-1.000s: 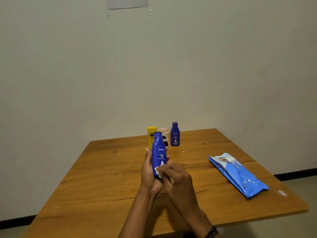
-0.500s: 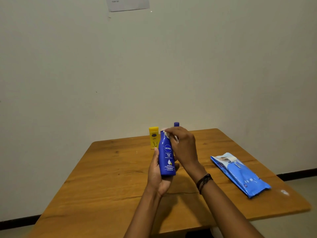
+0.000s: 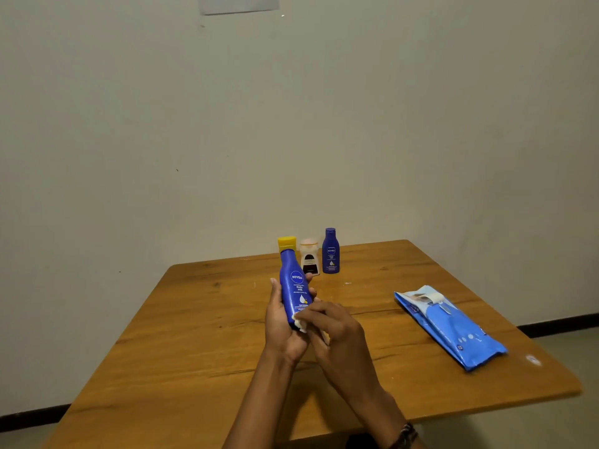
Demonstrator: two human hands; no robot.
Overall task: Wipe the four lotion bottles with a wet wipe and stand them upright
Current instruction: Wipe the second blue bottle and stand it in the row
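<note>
The left hand [image 3: 285, 322] grips a blue bottle [image 3: 295, 283] upright above the wooden surface [image 3: 201, 345]; its label reads "NIVEA Body Milk". The right hand [image 3: 334, 328] pinches a white wipe [image 3: 299, 324] against the bottle's base. A smaller Nivea bottle [image 3: 330, 251] stands behind

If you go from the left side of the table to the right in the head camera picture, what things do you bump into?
Left hand holding the big blue bottle → right hand with the white wipe → pack of wet wipes. The three bottles standing at the back overlap these in the order, so they are left out.
</note>
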